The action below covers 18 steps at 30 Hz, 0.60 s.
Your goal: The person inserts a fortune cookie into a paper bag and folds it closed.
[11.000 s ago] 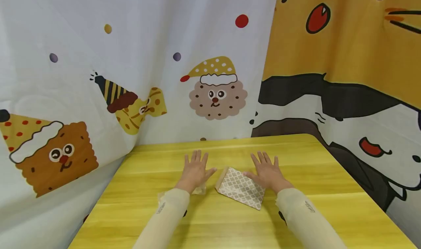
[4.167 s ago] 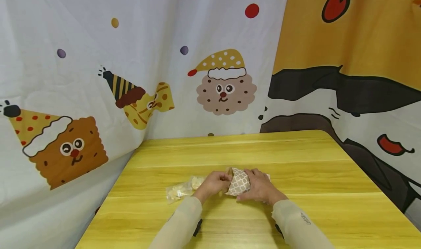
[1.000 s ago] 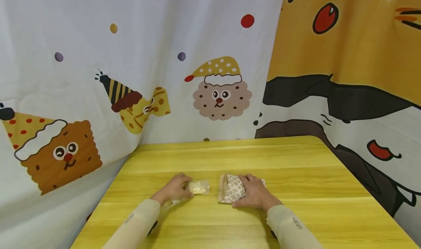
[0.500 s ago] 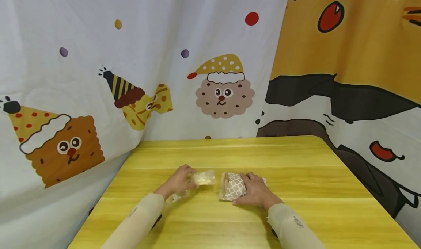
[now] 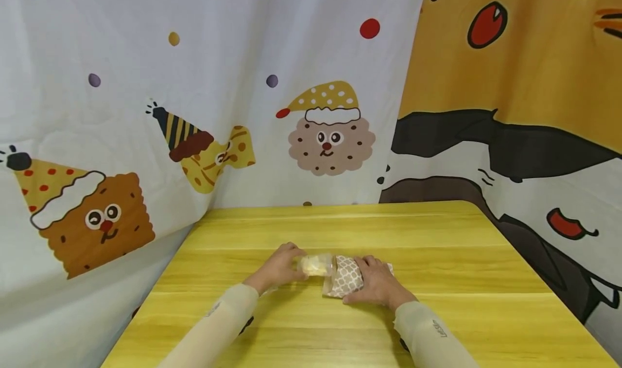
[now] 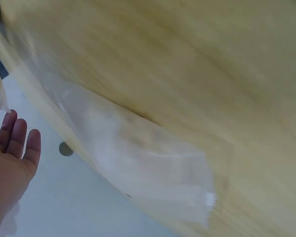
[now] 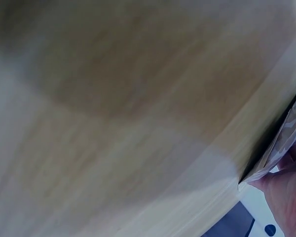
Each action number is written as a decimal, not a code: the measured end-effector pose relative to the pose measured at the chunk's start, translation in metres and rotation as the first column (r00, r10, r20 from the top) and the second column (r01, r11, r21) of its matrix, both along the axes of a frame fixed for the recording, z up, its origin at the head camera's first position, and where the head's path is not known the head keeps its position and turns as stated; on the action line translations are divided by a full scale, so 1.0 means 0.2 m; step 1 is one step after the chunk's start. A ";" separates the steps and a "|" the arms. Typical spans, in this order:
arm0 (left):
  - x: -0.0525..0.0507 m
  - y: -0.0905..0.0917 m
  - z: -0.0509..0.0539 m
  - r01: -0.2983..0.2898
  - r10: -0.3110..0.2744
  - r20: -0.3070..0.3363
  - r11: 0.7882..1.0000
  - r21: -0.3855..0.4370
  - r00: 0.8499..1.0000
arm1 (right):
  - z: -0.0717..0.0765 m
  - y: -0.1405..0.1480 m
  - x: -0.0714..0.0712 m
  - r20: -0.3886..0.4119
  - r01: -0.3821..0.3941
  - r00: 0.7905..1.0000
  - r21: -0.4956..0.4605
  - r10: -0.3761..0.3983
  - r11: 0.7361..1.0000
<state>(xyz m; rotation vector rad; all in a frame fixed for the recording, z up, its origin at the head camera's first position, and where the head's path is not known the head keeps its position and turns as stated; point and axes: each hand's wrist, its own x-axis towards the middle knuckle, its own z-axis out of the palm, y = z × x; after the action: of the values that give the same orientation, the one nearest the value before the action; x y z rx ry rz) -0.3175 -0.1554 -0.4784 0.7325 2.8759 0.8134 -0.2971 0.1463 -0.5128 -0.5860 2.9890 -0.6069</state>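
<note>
The left wrist view shows a second packet (image 6: 148, 163), clear and wrinkled, lying on the counter (image 5: 398, 230); in the head view the left hand (image 5: 277, 268) and forearm hide nearly all of it. The right wrist view catches only the bag's side edge, a dark gap under it and part of the right hand (image 5: 378, 284).

The bag (image 5: 347, 276), white-and-tan patterned paper, lies with its mouth towards the left hand; its inside cannot be seen. The right hand's fingers and thumb are curled round it. The left fingers and thumb pinch one end of a clear packet (image 5: 316, 265) with pale yellow contents. Its other end is at the bag's mouth; whether the tip is inside cannot be told.

The counter is yellow wood-grain, backed by a cartoon-printed curtain (image 5: 233, 49).
</note>
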 end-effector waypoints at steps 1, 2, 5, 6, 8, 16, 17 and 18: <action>0.00 0.01 0.00 0.003 -0.003 -0.010 1.000 -0.014 1.000 | 0.00 0.00 0.00 0.000 0.001 1.000 0.001 -0.001 1.000; 0.00 0.03 -0.01 0.006 -0.007 -0.024 0.999 -0.033 1.000 | 0.00 0.00 0.00 0.002 0.002 1.000 0.001 -0.002 1.000; 0.00 0.06 -0.02 0.015 -0.027 -0.096 0.993 -0.118 0.995 | 0.01 0.01 0.00 0.005 0.001 1.000 0.003 -0.001 1.000; 0.00 0.07 -0.02 0.015 -0.032 -0.116 0.989 -0.144 0.993 | 0.01 0.01 0.00 0.005 0.000 1.000 0.005 0.000 1.000; 0.01 0.10 -0.02 0.017 -0.044 -0.149 0.984 -0.179 0.988 | 0.01 0.01 0.00 0.006 0.001 1.000 0.006 -0.001 1.000; 0.01 0.21 -0.03 0.065 -0.115 -0.213 0.971 -0.229 0.970 | 0.01 0.00 0.00 0.010 0.011 1.000 -0.005 -0.011 1.000; 0.02 0.23 -0.03 0.073 -0.122 -0.211 0.971 -0.226 0.970 | 0.01 0.00 0.00 0.009 0.009 1.000 -0.003 -0.009 1.000; 0.02 0.24 -0.03 0.080 -0.127 -0.207 0.972 -0.221 0.970 | 0.01 0.00 0.00 0.006 0.008 1.000 -0.003 -0.008 1.000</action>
<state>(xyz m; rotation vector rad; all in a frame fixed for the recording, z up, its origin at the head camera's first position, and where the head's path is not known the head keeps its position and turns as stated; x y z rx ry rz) -0.3133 -0.1080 -0.4853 0.9930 3.0183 0.4285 -0.2967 0.1460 -0.5109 -0.5719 2.9864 -0.6122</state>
